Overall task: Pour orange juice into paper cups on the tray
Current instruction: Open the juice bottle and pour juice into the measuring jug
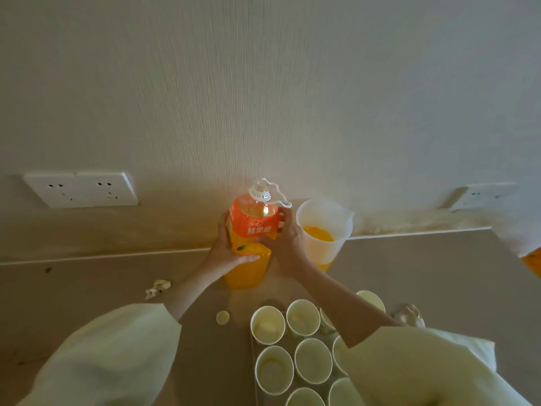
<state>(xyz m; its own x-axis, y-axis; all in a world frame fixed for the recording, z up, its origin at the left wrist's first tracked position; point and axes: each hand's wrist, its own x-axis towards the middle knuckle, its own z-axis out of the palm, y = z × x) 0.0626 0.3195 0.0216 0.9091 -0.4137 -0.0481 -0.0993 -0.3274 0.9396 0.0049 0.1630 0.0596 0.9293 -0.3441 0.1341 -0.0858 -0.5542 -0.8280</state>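
A large orange juice bottle (251, 230) with an orange label stands upright on the counter near the wall, its neck uncapped. My left hand (227, 247) grips its left side. My right hand (285, 240) grips its right side. Just right of the bottle stands a translucent pitcher (323, 227) with orange juice in the bottom. Several pale paper cups (303, 317) stand on a tray (254, 353) at the lower middle; my right forearm and sleeve hide some of them. The visible cups look empty of juice.
A round yellow cap (223, 317) lies on the counter left of the tray. Crumpled paper (158, 287) lies farther left, and another crumpled piece (409, 315) at the right. Wall sockets (82, 189) sit behind. An orange object (533, 262) shows at the right edge.
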